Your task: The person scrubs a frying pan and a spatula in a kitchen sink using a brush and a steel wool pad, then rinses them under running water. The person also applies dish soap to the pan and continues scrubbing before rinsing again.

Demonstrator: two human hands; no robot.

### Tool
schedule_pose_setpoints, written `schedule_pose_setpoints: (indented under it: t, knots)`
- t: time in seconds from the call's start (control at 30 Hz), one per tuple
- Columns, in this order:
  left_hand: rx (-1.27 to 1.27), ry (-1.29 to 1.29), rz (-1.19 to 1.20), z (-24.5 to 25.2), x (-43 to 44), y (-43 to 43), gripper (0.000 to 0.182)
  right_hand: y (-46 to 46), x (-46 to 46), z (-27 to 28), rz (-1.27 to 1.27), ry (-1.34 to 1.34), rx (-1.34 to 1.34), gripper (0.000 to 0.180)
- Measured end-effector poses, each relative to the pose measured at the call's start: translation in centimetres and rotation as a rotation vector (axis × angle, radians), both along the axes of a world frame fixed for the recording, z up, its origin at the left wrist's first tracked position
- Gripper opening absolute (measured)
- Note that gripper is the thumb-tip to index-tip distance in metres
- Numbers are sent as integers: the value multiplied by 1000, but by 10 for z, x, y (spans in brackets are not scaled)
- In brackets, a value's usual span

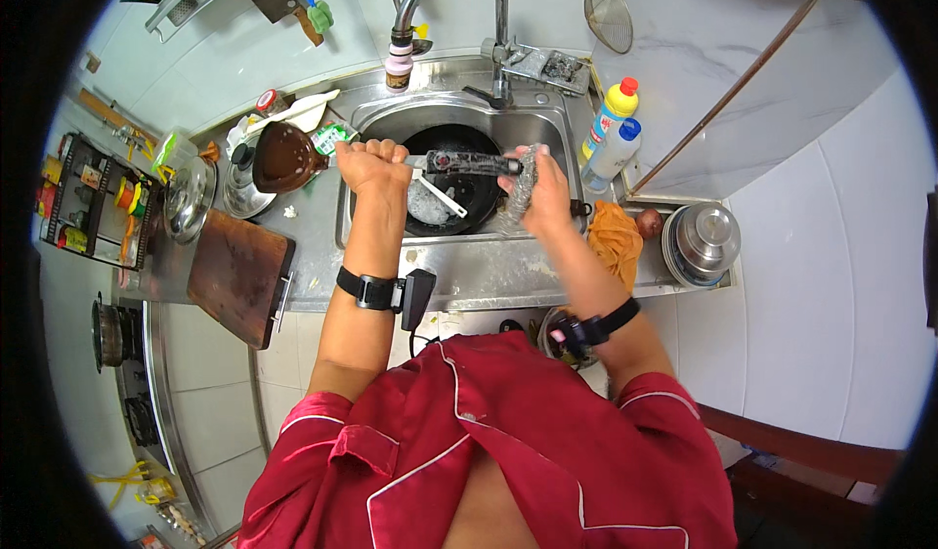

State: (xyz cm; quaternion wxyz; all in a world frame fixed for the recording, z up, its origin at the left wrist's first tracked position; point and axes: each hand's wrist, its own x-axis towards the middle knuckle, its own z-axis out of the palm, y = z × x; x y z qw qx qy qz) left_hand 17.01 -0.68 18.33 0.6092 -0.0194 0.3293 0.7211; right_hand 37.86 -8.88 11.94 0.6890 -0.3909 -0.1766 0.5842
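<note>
My left hand [374, 166] is closed around the metal neck of a large ladle or scoop. Its wide brown head [287, 159] points left, and its black handle [469, 163], streaked with suds, points right. In my right hand [546, 190] is a grey steel-wool scourer [522, 186], against the handle's end. Below the handle, a black wok [480, 208] sits in the stainless steel sink [560, 135]. Foamy water [427, 205] and a white-handled utensil [443, 196] are in the wok.
A faucet [502, 43] arches over the sink. Two bottles [610, 139] stand right of it, near an orange cloth [614, 237] and stacked bowls [707, 237]. Pot lids [249, 183] and a wooden cutting board [238, 274] lie left; the board overhangs the counter's front edge.
</note>
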Motion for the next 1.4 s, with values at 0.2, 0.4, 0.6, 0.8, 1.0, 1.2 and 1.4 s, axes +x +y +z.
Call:
schedule_pose_setpoints:
  t: [0.2,0.4,0.6,0.8,1.0,1.2,1.4]
  knots:
    - [-7,-143,12,-5,31,-13,40,34,-50,13,-413,173,280,36]
    - [37,-227,18,5,60,-28,34,49,-61,49,-542,-25,284,76]
    - [83,-236,-1,12,44,-29,37,54,-62,48,-472,32,334,82]
    - [172,-174,26,3,31,-23,41,54,-32,69,-534,188,250,31]
    - [158,-225,-24,-7,31,-24,42,49,-62,48,-468,369,218,24]
    - [165,-115,-91,-9,44,-38,44,49,-10,16,-256,673,-23,19]
    - [95,-95,-123,-24,42,-38,44,13,15,0,-159,-62,-20,25]
